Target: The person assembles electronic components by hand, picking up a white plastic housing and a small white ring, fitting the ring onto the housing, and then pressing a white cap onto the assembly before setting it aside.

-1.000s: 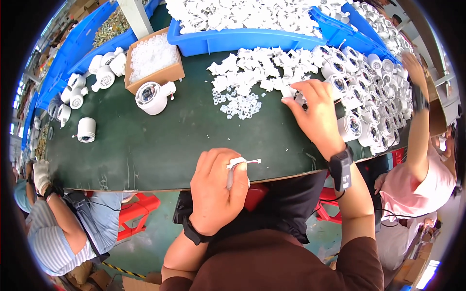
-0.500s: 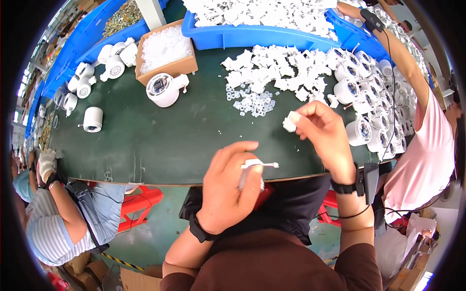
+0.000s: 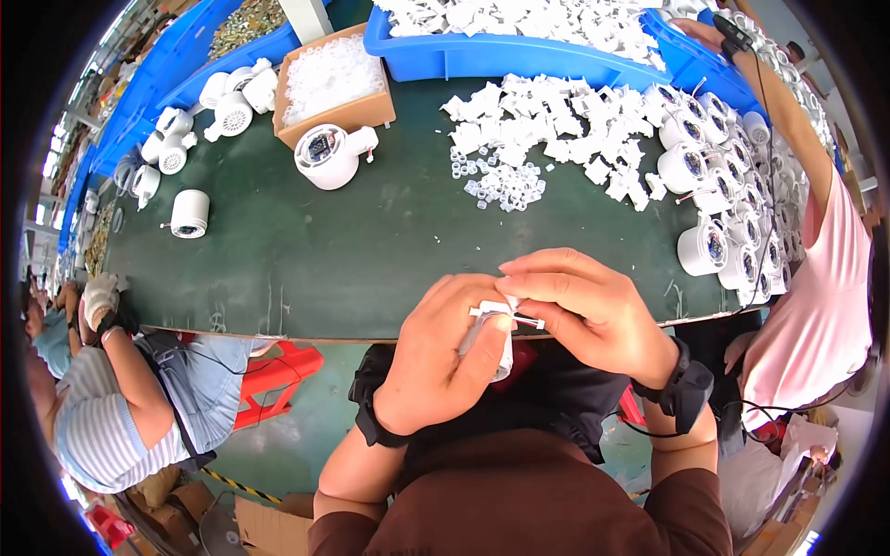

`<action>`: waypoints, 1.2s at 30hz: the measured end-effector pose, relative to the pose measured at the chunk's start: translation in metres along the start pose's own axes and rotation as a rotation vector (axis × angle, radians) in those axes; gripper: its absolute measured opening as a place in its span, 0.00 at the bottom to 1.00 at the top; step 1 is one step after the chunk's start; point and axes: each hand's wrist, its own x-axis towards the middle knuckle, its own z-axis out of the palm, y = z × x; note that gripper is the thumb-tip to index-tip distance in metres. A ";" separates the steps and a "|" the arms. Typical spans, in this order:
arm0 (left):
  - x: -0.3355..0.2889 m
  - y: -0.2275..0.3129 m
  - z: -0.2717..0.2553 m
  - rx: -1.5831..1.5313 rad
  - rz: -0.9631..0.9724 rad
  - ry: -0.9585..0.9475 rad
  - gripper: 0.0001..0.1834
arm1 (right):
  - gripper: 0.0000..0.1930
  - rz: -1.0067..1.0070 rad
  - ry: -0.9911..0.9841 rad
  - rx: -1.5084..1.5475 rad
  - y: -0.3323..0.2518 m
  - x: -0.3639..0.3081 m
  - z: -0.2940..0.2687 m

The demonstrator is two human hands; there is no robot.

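Over the table's near edge, my left hand [image 3: 434, 366] is closed around a white plastic housing [image 3: 503, 361], mostly covered by the fingers and thumb. A short white cable with a small plug [image 3: 529, 322] sticks out of it to the right. My right hand [image 3: 603, 315] meets the left, its fingers pinched at the top of the housing. A bit of a small white plastic piece [image 3: 512, 302] shows at its fingertips; whether it touches the housing is hidden. Ahead lie a pile of white plastic pieces [image 3: 547, 120] and a heap of small clear rings [image 3: 505, 185].
White cameras [image 3: 709, 167] crowd the right side; one camera [image 3: 326, 159] stands mid-left beside a cardboard box [image 3: 345, 116] of clear parts. Another white housing [image 3: 190, 214] is farther left. A blue bin [image 3: 519, 57] lines the back. Co-workers sit on both sides.
My right hand has come left and nearer from beside the pile, bringing the small white piece to the housing in my left hand. The view has shifted slightly.
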 end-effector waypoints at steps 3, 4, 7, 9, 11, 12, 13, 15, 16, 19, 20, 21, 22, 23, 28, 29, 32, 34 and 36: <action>0.000 0.001 -0.003 -0.013 -0.006 -0.039 0.08 | 0.20 -0.088 -0.041 -0.133 0.000 0.001 -0.002; -0.001 0.002 -0.004 -0.007 -0.025 -0.045 0.08 | 0.20 -0.060 -0.072 -0.185 -0.002 0.000 -0.003; -0.003 0.005 0.001 0.006 -0.111 0.051 0.08 | 0.20 0.023 0.000 -0.288 -0.009 -0.002 0.000; -0.002 0.004 0.007 0.012 -0.177 0.153 0.10 | 0.19 0.079 0.103 -0.338 -0.011 -0.007 0.007; -0.001 0.004 0.009 0.238 -0.116 0.265 0.10 | 0.17 0.275 0.257 0.495 -0.012 -0.017 0.018; -0.001 0.006 0.009 0.279 -0.089 0.248 0.10 | 0.17 0.303 0.251 0.582 -0.015 -0.016 0.027; 0.000 0.006 0.012 0.275 -0.087 0.244 0.10 | 0.17 0.287 0.260 0.602 -0.014 -0.016 0.037; 0.002 0.006 0.016 0.346 -0.016 0.279 0.10 | 0.20 0.232 0.332 0.487 -0.010 -0.014 0.053; 0.001 0.005 0.016 0.360 -0.010 0.263 0.13 | 0.20 0.240 0.331 0.485 -0.008 -0.014 0.055; 0.002 0.008 0.016 0.364 -0.023 0.256 0.15 | 0.20 0.239 0.372 0.494 -0.009 -0.014 0.060; 0.001 0.007 0.016 0.365 -0.025 0.257 0.15 | 0.20 0.240 0.370 0.495 -0.010 -0.014 0.060; 0.000 0.007 0.016 0.370 -0.026 0.245 0.16 | 0.20 0.212 0.365 0.475 -0.010 -0.014 0.059; 0.000 0.006 0.016 0.376 -0.026 0.235 0.18 | 0.19 0.183 0.359 0.454 -0.010 -0.013 0.058; 0.000 0.006 0.017 0.375 -0.027 0.238 0.18 | 0.19 0.183 0.356 0.454 -0.010 -0.013 0.059; -0.001 0.002 0.017 0.387 0.040 0.252 0.20 | 0.17 0.156 0.414 0.270 -0.009 -0.016 0.066; -0.002 0.002 0.017 0.388 0.037 0.253 0.20 | 0.17 0.158 0.412 0.271 -0.012 -0.015 0.066; -0.001 0.002 0.020 0.385 0.021 0.255 0.19 | 0.17 0.257 0.446 0.323 -0.020 -0.014 0.068; 0.001 0.001 0.021 0.408 0.059 0.265 0.18 | 0.20 0.210 0.484 0.236 -0.014 -0.018 0.075; 0.001 0.000 0.024 0.418 0.059 0.268 0.19 | 0.20 0.160 0.497 0.170 -0.009 -0.021 0.079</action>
